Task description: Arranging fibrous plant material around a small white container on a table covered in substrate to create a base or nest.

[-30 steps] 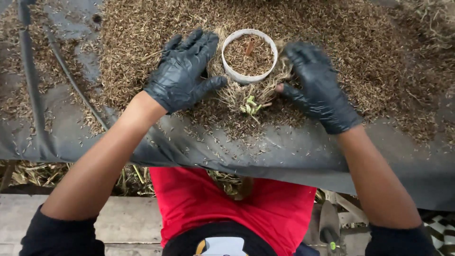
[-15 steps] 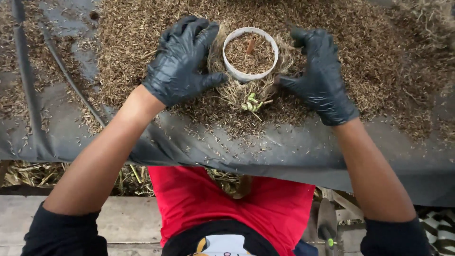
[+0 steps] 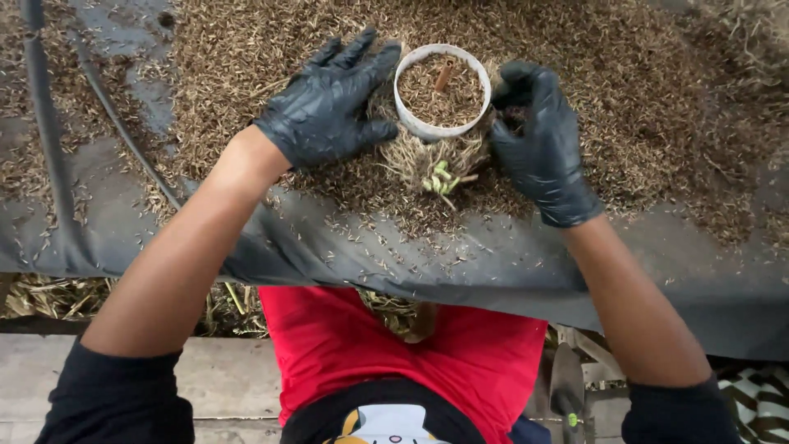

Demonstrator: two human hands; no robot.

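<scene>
Covering the whole work surface, a dark plastic sheet carries a wide spread of dry brown husk, thickest far and right. Black hose runs along the left side. Left hand, black glove, open with fingers spread, palm down on husk, thumb side touching the left wall of a small white round pot. Right hand, black glove, fingers curled, pinching husk just right of the pot. Pot sits centre-far between both hands, filled with husk. Pale rooty clump with green shoots lies just near the pot.
</scene>
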